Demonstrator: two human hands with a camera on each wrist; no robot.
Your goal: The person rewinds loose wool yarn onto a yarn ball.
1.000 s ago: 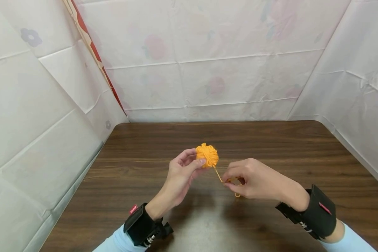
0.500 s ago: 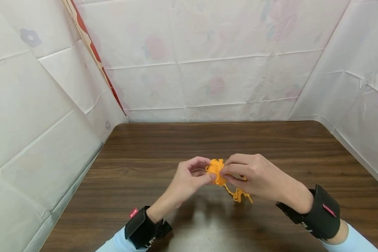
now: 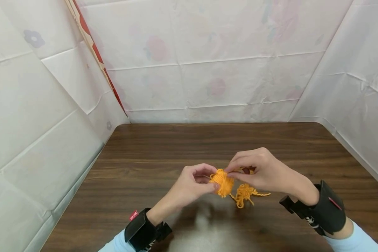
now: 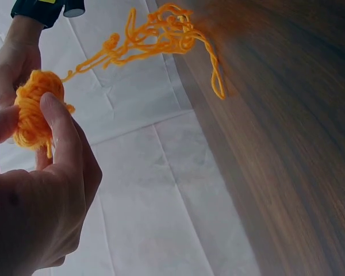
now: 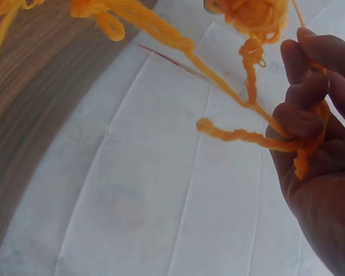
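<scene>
Left hand [image 3: 191,185] curled round a small orange yarn ball [image 3: 222,181], thumb and fingertips pinching it just above the wooden table [image 3: 145,157]. Right hand [image 3: 261,173] close against the ball's other side, fingers bent and grasping a loose yarn strand [image 5: 241,135] that threads between them. From the ball, a tangle of unwound yarn [image 3: 245,193] hanging down to the tabletop just right of it, below the right hand. In the left wrist view, thumb [image 4: 60,129] pressed on the ball [image 4: 37,115], with the looped tangle [image 4: 161,34] trailing off toward the table edge. Black wrist straps [image 3: 329,211] on both forearms, light blue sleeves [image 3: 356,241] behind them. Beyond the table, white creased sheets [image 3: 208,70] with faint flower prints on 3 sides, and a red-edged strip [image 3: 94,56] slanting down the left corner.
</scene>
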